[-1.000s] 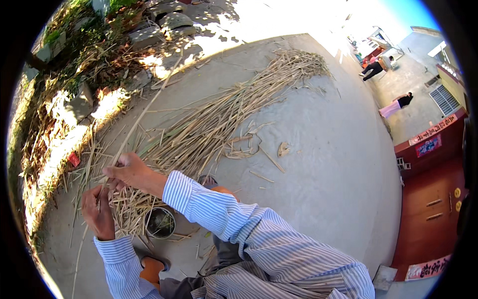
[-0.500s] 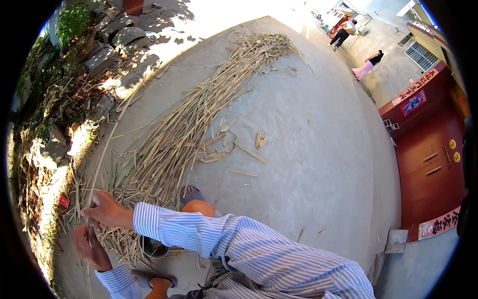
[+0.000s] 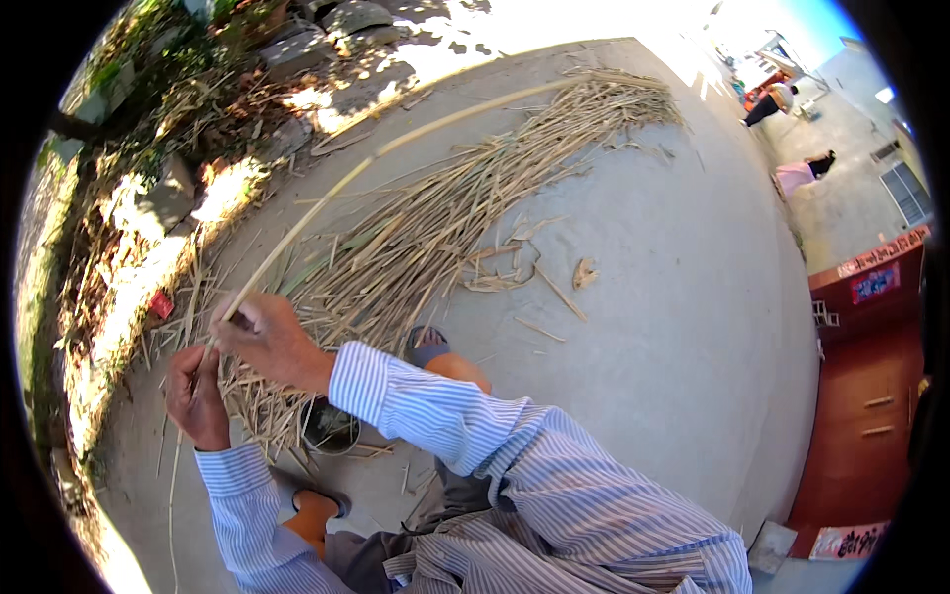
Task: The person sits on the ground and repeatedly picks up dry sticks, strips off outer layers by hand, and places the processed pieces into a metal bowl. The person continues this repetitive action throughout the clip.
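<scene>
Long stalk (image 3: 376,154) swung right, now arching toward the straw pile (image 3: 426,247) | left hand (image 3: 198,398) and right hand (image 3: 269,342) both pinching it, close together | grey concrete yard (image 3: 683,297), red door (image 3: 841,475) off right | bucket (image 3: 356,436) near my feet (image 3: 428,344), kinda too dark inside to tell

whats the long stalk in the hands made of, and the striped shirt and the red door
Long stalk: probably dried cane or reed; pale yellow, fairly smooth, with what looks like a joint partway along.
Striped shirt: woven cloth, perhaps cotton or a blend; matte, with soft creases along the sleeve.
Red door: painted metal or wood, can't tell which; flat surface, even colour.
</scene>
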